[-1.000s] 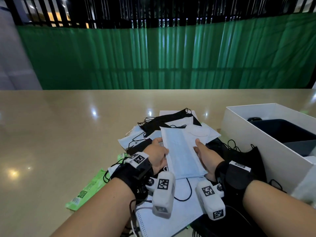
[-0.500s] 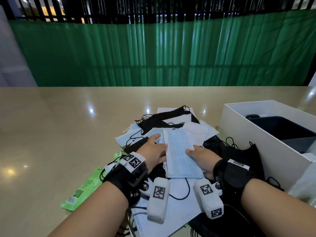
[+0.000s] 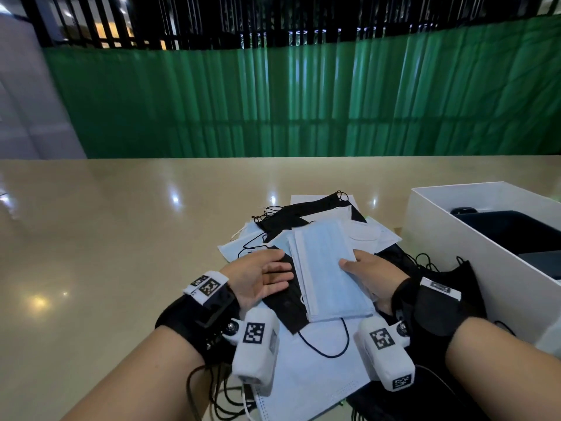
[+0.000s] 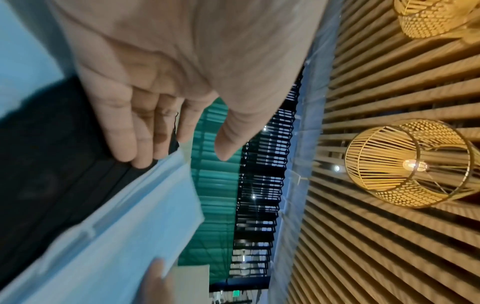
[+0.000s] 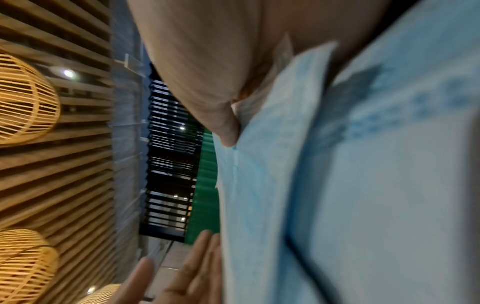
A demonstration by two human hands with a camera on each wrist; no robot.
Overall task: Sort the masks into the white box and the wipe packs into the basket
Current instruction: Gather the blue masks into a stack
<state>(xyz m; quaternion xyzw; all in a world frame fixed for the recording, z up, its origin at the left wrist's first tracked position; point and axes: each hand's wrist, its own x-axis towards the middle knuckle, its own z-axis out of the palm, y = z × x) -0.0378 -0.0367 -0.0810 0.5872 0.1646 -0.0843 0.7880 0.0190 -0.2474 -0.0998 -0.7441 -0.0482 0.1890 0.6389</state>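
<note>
**A:** Grip status?

**B:** I've got the right hand (image 3: pixel 372 276) clamped on a stack of blue masks (image 3: pixel 326 270): thumb on top, fingers tucked underneath. The stack sits tilted above the pile, near end low.

**A:** Left?

**B:** Left hand (image 3: pixel 258 279) holds nothing. Palm up, fingers straight, just beside the stack's left edge. From the left wrist view I see the fingertips (image 4: pixel 130 144) over a black mask (image 3: pixel 283 302) that lies under the stack.

**A:** Around it?

**B:** The pile of masks (image 3: pixel 306 369) spreads on the beige table (image 3: pixel 121 238): blue, white and black ones, ear loops tangled. More black masks (image 3: pixel 449 284) lie against the white box (image 3: pixel 455 253) on my right. The box is open and has a dark insert (image 3: pixel 510 232) inside.

**A:** Wipe packs, basket?

**B:** I can't pick out either here.
</note>
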